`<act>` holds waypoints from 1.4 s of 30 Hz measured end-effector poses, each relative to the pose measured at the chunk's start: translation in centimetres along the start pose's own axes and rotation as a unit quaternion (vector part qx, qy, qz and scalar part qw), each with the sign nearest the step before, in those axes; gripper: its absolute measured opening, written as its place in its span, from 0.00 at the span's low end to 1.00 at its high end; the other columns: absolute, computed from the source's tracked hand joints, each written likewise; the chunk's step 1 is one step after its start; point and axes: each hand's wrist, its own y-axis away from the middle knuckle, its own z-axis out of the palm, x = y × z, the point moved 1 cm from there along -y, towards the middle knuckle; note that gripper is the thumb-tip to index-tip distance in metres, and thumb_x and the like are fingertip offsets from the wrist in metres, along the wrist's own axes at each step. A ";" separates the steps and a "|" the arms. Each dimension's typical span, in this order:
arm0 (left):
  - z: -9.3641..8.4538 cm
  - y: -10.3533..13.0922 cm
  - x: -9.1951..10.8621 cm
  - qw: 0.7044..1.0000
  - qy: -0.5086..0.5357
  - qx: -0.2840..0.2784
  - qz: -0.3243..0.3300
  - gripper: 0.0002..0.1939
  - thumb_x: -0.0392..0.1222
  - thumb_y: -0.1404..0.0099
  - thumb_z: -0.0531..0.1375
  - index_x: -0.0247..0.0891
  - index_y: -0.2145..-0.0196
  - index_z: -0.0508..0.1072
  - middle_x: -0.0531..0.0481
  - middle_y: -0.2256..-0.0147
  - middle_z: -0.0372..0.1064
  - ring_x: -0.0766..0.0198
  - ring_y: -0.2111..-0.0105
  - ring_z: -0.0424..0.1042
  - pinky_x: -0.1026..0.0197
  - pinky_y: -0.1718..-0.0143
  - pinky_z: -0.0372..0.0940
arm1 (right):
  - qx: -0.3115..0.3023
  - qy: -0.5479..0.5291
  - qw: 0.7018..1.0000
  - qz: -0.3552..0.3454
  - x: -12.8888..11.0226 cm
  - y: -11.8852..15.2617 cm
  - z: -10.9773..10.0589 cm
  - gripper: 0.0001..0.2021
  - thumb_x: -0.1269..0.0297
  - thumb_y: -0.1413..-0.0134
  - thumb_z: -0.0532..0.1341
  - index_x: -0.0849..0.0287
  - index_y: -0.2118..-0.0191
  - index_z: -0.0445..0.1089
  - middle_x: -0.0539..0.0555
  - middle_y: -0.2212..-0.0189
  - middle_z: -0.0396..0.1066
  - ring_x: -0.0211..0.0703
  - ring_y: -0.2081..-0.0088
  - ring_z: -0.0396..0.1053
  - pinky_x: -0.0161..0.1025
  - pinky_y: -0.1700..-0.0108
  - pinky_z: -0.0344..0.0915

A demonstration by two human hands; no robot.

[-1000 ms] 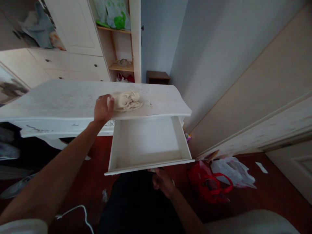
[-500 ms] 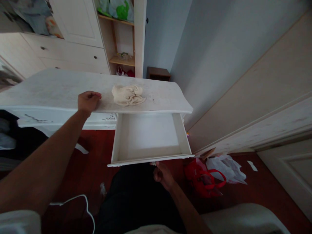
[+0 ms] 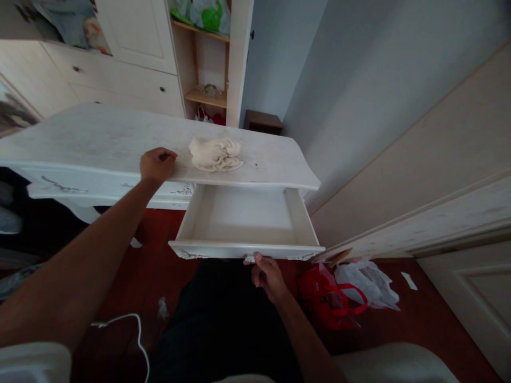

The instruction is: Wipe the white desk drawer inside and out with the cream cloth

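A white drawer (image 3: pixel 247 251) is pulled out from a white table (image 3: pixel 131 133), and its inside shows bare. My right hand (image 3: pixel 268 275) is closed on the small ornate knob (image 3: pixel 250 259) at the middle of the drawer front. My left hand (image 3: pixel 157 164) rests on the table top near its front edge, fingers curled in, with nothing visible in them. Just right of it lies a crumpled cream cloth (image 3: pixel 215 154), not touched by either hand.
A red bag (image 3: pixel 325 298) and a white plastic bag (image 3: pixel 369 284) lie on the floor at the right. A wall (image 3: pixel 383 154) runs along the right side. White cabinets (image 3: pixel 136 69) stand behind the table. A white cable (image 3: pixel 139 335) lies at the lower left.
The view has shifted slightly. The drawer front has tilted so that more of its carved outer face shows, with my right hand still at the knob. My left hand sits a little closer to the cloth.
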 end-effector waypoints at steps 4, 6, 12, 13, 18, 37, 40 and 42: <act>-0.2 0.3 0.1 1.000 -0.023 -0.004 0.006 0.15 0.39 0.40 0.57 0.32 0.58 0.77 0.53 0.63 0.77 0.69 0.67 0.66 0.68 0.62 0.61 | 0.018 -0.023 0.999 -0.016 -0.1 -1.8 -0.2 0.27 0.41 0.46 0.60 0.65 0.67 0.77 0.46 0.91 0.59 0.30 0.87 0.51 0.32 0.82 0.43; -0.1 0.4 0.0 0.999 -0.033 -0.003 0.011 0.15 0.40 0.39 0.57 0.34 0.58 0.77 0.53 0.63 0.76 0.68 0.67 0.67 0.67 0.62 0.61 | 0.017 -0.033 0.999 -0.025 -0.2 -3.0 -0.6 0.26 0.42 0.46 0.60 0.65 0.67 0.77 0.46 0.91 0.59 0.29 0.87 0.50 0.32 0.82 0.43; 0.8 0.7 0.3 0.994 -0.099 0.036 0.031 0.13 0.40 0.40 0.54 0.39 0.62 0.77 0.47 0.60 0.75 0.58 0.61 0.71 0.59 0.61 0.63 | 0.030 -0.054 0.997 -0.037 -1.6 -6.7 -1.1 0.24 0.43 0.47 0.61 0.65 0.69 0.75 0.45 0.91 0.58 0.29 0.87 0.50 0.32 0.82 0.41; 1.0 0.9 0.3 0.993 -0.108 0.043 0.033 0.13 0.40 0.39 0.54 0.39 0.63 0.77 0.46 0.59 0.74 0.56 0.60 0.71 0.57 0.60 0.63 | 0.032 -0.059 0.997 -0.037 -1.9 -7.3 -1.0 0.24 0.43 0.47 0.62 0.64 0.70 0.75 0.44 0.91 0.58 0.28 0.87 0.49 0.32 0.82 0.41; 1.6 1.5 0.3 0.987 -0.136 0.055 0.068 0.12 0.42 0.37 0.52 0.40 0.65 0.75 0.42 0.60 0.72 0.52 0.58 0.70 0.54 0.61 0.63 | 0.031 -0.088 0.995 -0.039 -3.2 -10.9 -0.3 0.24 0.41 0.50 0.63 0.62 0.69 0.73 0.44 0.88 0.60 0.28 0.87 0.49 0.30 0.83 0.44; 2.0 2.0 -0.3 0.969 -0.185 0.109 0.126 0.14 0.39 0.36 0.50 0.38 0.72 0.74 0.43 0.66 0.71 0.54 0.63 0.69 0.57 0.70 0.56 | 0.064 -0.062 0.995 -0.051 -5.9 -20.4 -0.1 0.25 0.38 0.57 0.64 0.58 0.71 0.65 0.45 0.84 0.63 0.30 0.85 0.52 0.30 0.83 0.49; 2.1 2.0 -0.4 0.967 -0.190 0.114 0.129 0.14 0.39 0.36 0.50 0.38 0.71 0.74 0.43 0.66 0.71 0.55 0.64 0.69 0.57 0.71 0.55 | 0.058 -0.054 0.995 -0.056 -5.8 -20.6 -0.3 0.25 0.37 0.57 0.64 0.58 0.71 0.66 0.46 0.84 0.64 0.30 0.84 0.53 0.30 0.83 0.50; 2.2 2.0 -0.5 0.966 -0.191 0.115 0.131 0.14 0.39 0.36 0.50 0.38 0.71 0.74 0.42 0.66 0.71 0.55 0.64 0.69 0.57 0.71 0.55 | 0.058 -0.048 0.996 -0.054 -5.8 -20.5 -0.3 0.26 0.36 0.55 0.63 0.58 0.70 0.66 0.45 0.84 0.64 0.30 0.84 0.53 0.30 0.83 0.50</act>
